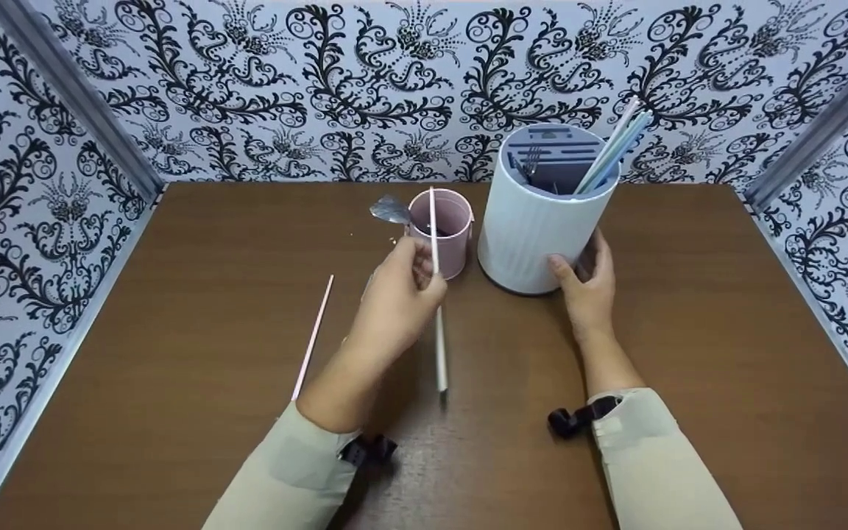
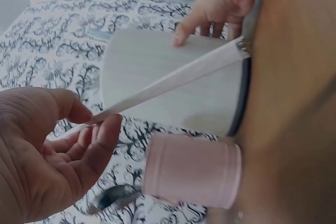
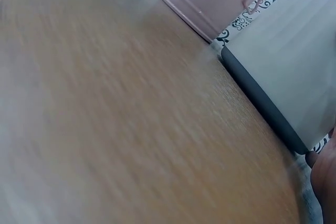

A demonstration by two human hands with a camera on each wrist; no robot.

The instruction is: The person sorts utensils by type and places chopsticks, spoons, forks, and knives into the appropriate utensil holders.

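My left hand [image 1: 402,294] pinches a pale chopstick [image 1: 440,353] between thumb and fingers. In the left wrist view the chopstick [image 2: 178,80] slants from the fingertips, its thick end toward the table. Just past this hand stands a small pink bucket [image 1: 453,254], with a shiny metal utensil head [image 1: 389,210] sticking out at its left. My right hand [image 1: 589,291] grips the lower right side of a white utensil holder [image 1: 542,235], thumb on the front and fingers round behind. The holder's grey slotted top carries a fork [image 1: 532,158] and several pastel chopsticks [image 1: 608,158].
A pink chopstick [image 1: 313,335] lies on the brown table [image 1: 196,294], left of the left forearm. Patterned white walls [image 1: 284,81] close off the back and both sides. Each wrist wears a small black camera [image 1: 564,423].
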